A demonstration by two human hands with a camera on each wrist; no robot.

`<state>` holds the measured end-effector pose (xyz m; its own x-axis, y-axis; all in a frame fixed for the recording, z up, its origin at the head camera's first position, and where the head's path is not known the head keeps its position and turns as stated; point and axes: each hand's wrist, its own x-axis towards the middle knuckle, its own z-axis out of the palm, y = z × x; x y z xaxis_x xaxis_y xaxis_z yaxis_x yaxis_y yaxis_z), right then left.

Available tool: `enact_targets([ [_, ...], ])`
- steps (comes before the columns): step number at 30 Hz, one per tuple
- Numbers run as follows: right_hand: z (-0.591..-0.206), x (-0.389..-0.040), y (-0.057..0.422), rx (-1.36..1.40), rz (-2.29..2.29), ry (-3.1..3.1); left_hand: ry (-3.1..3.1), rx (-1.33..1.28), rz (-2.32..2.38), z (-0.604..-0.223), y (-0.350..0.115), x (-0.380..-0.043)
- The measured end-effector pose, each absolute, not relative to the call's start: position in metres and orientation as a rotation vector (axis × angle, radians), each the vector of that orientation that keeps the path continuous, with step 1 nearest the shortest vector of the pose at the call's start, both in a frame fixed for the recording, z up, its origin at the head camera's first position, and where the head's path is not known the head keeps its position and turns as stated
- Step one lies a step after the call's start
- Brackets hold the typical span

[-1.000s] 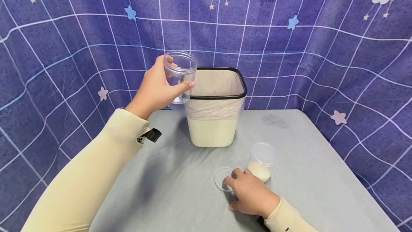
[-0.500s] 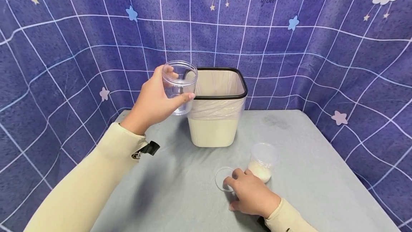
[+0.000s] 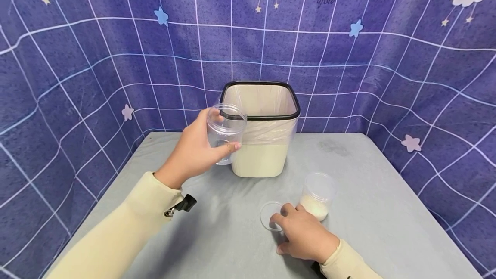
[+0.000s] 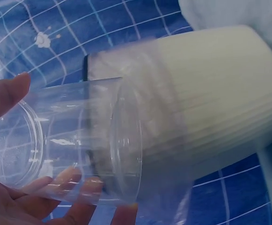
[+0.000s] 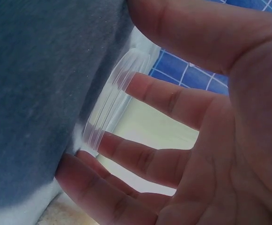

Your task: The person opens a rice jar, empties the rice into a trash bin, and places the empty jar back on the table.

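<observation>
The left hand [image 3: 196,152] grips a clear jar [image 3: 228,130], mouth up, before the cream bin [image 3: 263,158] near the desk's [image 3: 372,210] far edge. Well in from the right edge, the right hand [image 3: 306,236], fingers spread, touches a clear lid [image 3: 265,216] lying flat (a tub of white grains [image 3: 315,206] stands just beside).

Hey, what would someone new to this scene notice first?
Probably the cream bin with its black rim, at the back of the grey table. Then the clear jar the left hand holds in front of it. Lower right, the right hand touches a clear lid near another jar with white contents.
</observation>
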<state>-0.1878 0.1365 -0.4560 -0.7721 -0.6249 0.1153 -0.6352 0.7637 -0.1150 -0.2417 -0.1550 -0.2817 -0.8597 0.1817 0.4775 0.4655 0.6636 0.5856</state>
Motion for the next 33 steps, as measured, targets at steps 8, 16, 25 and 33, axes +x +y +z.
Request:
enact_targets([
  [8, -0.451, -0.189, 0.135, 1.059, 0.228, -2.862, -2.536, -0.504, -1.068, -0.320, -0.160, -0.237],
  [16, -0.448, -0.190, 0.136, 1.066, 0.228, -2.916, -2.588, -0.410, -1.107, -0.353, -0.163, -0.230],
  [25, -0.448, -0.190, 0.135, 1.062, 0.205, -2.903, -2.614, -0.391, -1.086, -0.383, -0.171, -0.229],
  [33, -0.451, -0.189, 0.134, 1.048, 0.215, -2.930, -2.616, -0.368, -1.113, -0.403, -0.175, -0.223],
])
